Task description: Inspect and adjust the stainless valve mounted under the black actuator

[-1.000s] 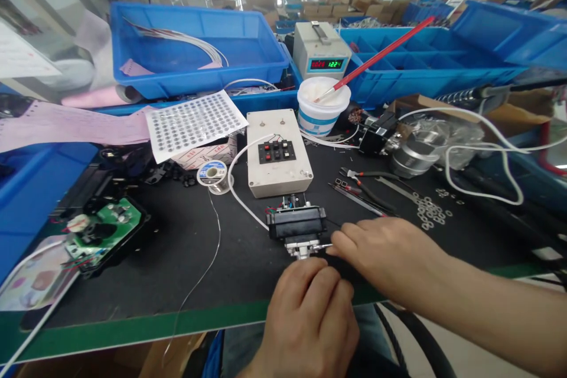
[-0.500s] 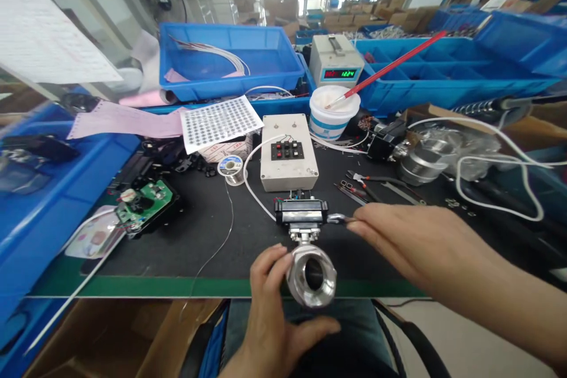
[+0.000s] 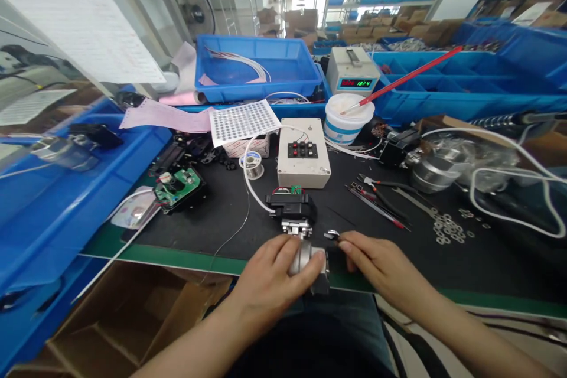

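Centrally, low in frame: steel valve (image 3: 310, 263) at the bench (image 3: 212, 230) front edge, bore axis running left to right, black actuator (image 3: 292, 208) just above. Left hand (image 3: 277, 274) clamped around its body. Right hand (image 3: 376, 266), just right, fingers pinched on a small metal part (image 3: 332, 234).

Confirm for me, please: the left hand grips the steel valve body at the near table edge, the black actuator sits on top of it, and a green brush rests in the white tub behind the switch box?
Not quite: the brush in the white tub is red, not green, as the head view shows. The rest holds: the left hand grips the steel valve body at the near table edge, with the black actuator on top.
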Demonstrator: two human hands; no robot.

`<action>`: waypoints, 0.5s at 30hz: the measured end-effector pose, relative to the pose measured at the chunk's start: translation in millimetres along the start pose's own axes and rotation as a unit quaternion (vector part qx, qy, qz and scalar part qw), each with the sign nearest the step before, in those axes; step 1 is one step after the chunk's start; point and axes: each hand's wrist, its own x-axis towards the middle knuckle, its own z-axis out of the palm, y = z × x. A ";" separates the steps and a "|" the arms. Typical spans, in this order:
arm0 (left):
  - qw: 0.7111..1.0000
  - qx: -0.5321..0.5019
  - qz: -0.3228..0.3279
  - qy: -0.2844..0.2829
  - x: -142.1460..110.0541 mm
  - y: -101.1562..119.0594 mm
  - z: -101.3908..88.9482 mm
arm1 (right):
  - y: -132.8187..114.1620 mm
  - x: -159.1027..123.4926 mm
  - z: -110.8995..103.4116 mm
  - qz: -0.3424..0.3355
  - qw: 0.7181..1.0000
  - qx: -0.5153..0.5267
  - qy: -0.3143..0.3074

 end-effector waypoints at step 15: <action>0.997 0.008 0.068 -0.029 4.3 8.5 17.6 | -95.5 56.3 -40.9 -0.001 0.847 -0.500 -0.182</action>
